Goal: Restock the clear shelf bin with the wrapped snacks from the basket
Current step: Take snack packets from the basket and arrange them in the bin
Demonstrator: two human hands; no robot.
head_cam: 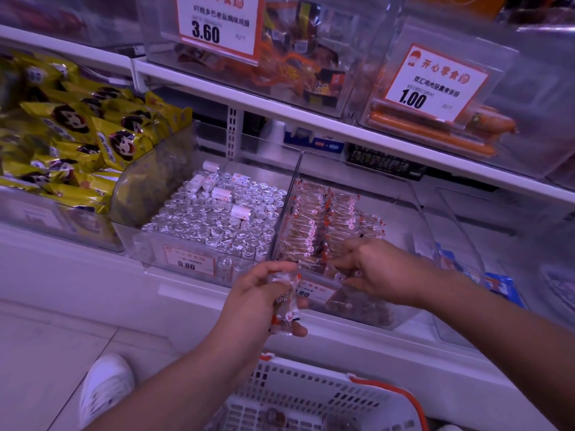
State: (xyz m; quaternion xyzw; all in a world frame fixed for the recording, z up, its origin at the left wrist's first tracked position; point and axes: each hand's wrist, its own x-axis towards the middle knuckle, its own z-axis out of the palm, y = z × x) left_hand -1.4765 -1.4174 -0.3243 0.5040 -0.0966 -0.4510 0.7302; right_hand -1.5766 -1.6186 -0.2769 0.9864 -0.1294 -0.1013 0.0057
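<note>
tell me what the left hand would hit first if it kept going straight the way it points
Probably the front wall of the clear shelf bin, near its price label. The left hand, gripping a wrapped snack, points up and forward at it; depth is hard to judge from one view.

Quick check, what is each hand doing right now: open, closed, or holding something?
Left hand: fingers curled around a bunch of wrapped snacks.
Right hand: fingers pinch a snack packet at the clear bin front.
</note>
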